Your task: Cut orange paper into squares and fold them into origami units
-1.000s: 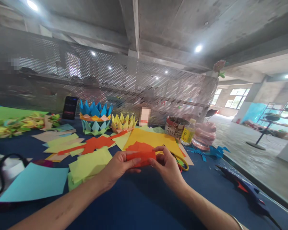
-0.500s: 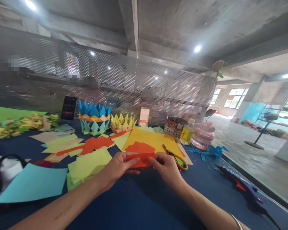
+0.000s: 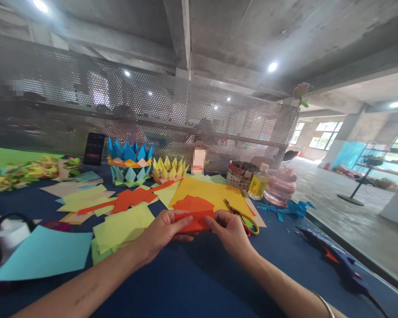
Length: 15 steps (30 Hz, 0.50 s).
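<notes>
A folded piece of orange-red paper (image 3: 197, 221) is held level between my two hands, just above the dark blue tablecloth (image 3: 185, 282). My left hand (image 3: 167, 227) pinches its left end, thumb on the front and fingers beneath. At the right end my right hand (image 3: 228, 227) grips it between thumb and fingers. Right behind lie orange paper squares (image 3: 193, 203) on a yellow sheet (image 3: 215, 193). Yellow-handled scissors (image 3: 242, 217) rest beside my right hand, partly hidden by it. Pale yellow-green sheets (image 3: 124, 226) are stacked by my left forearm.
Blue and yellow folded-paper crowns (image 3: 131, 161) stand at the back near an upright phone (image 3: 94, 149). A bottle (image 3: 258, 183), a pink container (image 3: 280, 187) and blue scraps (image 3: 298, 208) are at right. A glue gun (image 3: 334, 256) lies near the table's right edge. A light-blue sheet (image 3: 46, 252) is at left.
Both hands stay on the orange-red paper in nearly the same place. The view shifts very slightly; nothing else visibly moves on the table.
</notes>
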Each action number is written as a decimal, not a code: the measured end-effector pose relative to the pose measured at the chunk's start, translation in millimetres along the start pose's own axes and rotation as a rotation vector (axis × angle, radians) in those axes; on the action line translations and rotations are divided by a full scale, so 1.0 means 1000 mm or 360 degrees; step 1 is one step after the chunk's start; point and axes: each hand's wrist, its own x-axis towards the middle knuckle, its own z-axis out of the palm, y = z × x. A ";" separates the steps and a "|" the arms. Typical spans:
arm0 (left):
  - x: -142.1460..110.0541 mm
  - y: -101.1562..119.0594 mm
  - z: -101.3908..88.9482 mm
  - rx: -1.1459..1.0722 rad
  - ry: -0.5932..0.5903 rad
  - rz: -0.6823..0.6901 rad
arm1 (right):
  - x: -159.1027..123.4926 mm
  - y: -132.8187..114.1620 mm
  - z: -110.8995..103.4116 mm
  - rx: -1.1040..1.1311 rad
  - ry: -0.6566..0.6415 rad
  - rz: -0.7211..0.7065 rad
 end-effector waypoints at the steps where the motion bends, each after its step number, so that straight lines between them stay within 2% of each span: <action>1: 0.000 0.000 0.000 0.0001 -0.0003 -0.0003 | 0.000 -0.001 0.000 0.0001 0.0001 0.0002; 9: -0.002 0.000 0.001 0.0026 0.0000 -0.0023 | -0.002 -0.005 0.000 -0.0065 0.0038 -0.0031; 15: 0.000 -0.003 -0.001 0.0170 0.0044 -0.0008 | -0.005 -0.007 0.000 -0.0140 0.0062 -0.0061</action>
